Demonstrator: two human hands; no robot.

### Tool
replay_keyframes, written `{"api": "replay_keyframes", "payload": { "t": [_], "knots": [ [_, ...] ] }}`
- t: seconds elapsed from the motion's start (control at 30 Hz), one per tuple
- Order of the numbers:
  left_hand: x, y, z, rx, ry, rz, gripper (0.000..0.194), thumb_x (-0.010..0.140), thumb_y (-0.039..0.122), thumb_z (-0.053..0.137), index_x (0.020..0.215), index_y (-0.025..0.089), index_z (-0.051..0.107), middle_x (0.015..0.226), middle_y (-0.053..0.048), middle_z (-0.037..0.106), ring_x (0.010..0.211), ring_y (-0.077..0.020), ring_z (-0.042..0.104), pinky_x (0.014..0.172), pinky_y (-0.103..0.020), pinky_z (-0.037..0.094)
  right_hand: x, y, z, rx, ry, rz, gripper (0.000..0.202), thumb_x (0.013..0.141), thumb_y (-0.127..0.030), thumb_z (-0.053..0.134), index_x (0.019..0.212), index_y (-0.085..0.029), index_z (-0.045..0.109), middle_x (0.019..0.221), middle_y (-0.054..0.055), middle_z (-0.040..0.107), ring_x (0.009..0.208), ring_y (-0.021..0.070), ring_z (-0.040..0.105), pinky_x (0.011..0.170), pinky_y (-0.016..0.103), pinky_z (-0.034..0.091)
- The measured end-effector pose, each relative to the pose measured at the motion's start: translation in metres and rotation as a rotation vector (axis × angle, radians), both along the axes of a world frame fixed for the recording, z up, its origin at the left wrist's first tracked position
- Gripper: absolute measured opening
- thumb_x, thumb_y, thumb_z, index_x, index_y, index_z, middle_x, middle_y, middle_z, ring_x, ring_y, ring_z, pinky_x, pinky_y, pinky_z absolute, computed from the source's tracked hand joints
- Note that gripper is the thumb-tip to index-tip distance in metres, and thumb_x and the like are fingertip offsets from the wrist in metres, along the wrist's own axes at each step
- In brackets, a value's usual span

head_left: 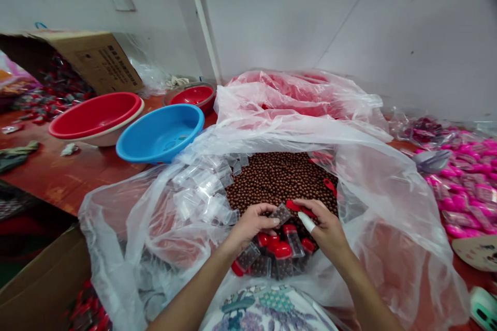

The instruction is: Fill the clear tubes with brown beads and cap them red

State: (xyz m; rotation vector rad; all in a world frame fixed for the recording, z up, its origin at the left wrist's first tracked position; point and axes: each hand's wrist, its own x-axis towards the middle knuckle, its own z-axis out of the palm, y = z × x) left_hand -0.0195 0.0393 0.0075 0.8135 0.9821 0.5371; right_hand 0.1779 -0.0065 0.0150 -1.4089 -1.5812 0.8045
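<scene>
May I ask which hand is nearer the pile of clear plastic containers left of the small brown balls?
Left. The left hand is just right of the container pile; the right hand is farther right.

The container [281,212] you hold looks smooth, clear plastic, the red caps [283,250] glossy plastic; your brown beads [279,178] are shiny, the bag [376,176] around them crinkled translucent plastic, the printed box [111,64] matt cardboard.

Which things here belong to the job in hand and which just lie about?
Seemingly in the job:
clear case in left hand
red piece in right hand
brown beads
red-capped cases
loose clear cases

Seemingly lying about:
blue basin
grey cloth
pink packs
</scene>
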Motion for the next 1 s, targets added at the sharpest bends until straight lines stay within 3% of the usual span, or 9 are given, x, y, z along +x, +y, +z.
{"api": "replay_keyframes", "payload": {
  "t": [0.23, 0.43, 0.57, 0.7, 0.83, 1.0],
  "knots": [
    [-0.004, 0.000, -0.001, -0.009, 0.013, 0.002, 0.036, 0.058, 0.023, 0.073, 0.091, 0.012, 0.064, 0.071, -0.003, 0.066, 0.055, -0.0106, 0.059, 0.053, -0.020, 0.047, 0.025, 0.000, 0.008, 0.018, -0.075, 0.201, 0.030, 0.082, -0.017, 0.047, 0.105, -0.031, 0.062, 0.101, 0.003, 0.064, 0.096, 0.0200, 0.057, 0.084, 0.037, 0.046],
    [-0.005, 0.000, -0.006, 0.022, 0.015, -0.028, 0.035, 0.060, 0.022, 0.072, 0.092, 0.012, 0.064, 0.074, -0.004, 0.067, 0.063, -0.0133, 0.061, 0.056, -0.022, 0.049, 0.024, 0.002, 0.007, 0.013, -0.014, 0.148, 0.026, 0.082, -0.021, 0.050, 0.102, -0.029, 0.063, 0.102, 0.003, 0.065, 0.097, 0.0208, 0.057, 0.086, 0.039, 0.046],
    [-0.005, -0.001, -0.007, 0.013, 0.027, -0.032, 0.037, 0.059, 0.023, 0.073, 0.093, 0.012, 0.064, 0.072, -0.003, 0.067, 0.057, -0.0117, 0.059, 0.055, -0.022, 0.048, 0.016, 0.004, 0.006, -0.009, 0.048, 0.199, 0.026, 0.081, -0.019, 0.051, 0.102, -0.029, 0.064, 0.102, 0.003, 0.065, 0.096, 0.0200, 0.058, 0.085, 0.037, 0.046],
    [-0.007, -0.001, -0.009, 0.003, 0.020, -0.033, 0.039, 0.058, 0.026, 0.074, 0.093, 0.012, 0.064, 0.072, -0.004, 0.067, 0.057, -0.0124, 0.060, 0.055, -0.023, 0.048, 0.029, 0.003, 0.013, -0.046, -0.002, 0.262, 0.024, 0.081, -0.021, 0.052, 0.098, -0.030, 0.066, 0.100, 0.002, 0.066, 0.095, 0.0200, 0.059, 0.083, 0.036, 0.047],
    [-0.008, -0.001, -0.011, 0.017, 0.012, -0.032, 0.039, 0.058, 0.027, 0.074, 0.093, 0.012, 0.064, 0.074, -0.005, 0.067, 0.060, -0.0136, 0.061, 0.056, -0.023, 0.048, 0.038, 0.002, 0.015, -0.055, 0.003, 0.167, 0.026, 0.079, -0.021, 0.055, 0.101, -0.030, 0.066, 0.103, 0.003, 0.066, 0.097, 0.0213, 0.059, 0.087, 0.039, 0.045],
    [-0.003, -0.004, -0.007, 0.025, -0.066, -0.030, 0.037, 0.060, 0.025, 0.074, 0.092, 0.013, 0.062, 0.078, -0.005, 0.065, 0.068, -0.0142, 0.060, 0.062, -0.026, 0.050, 0.014, -0.002, 0.003, -0.049, 0.169, 0.031, 0.028, 0.079, -0.023, 0.056, 0.104, -0.029, 0.064, 0.109, 0.002, 0.065, 0.103, 0.0209, 0.057, 0.093, 0.041, 0.044]
  ]
}}
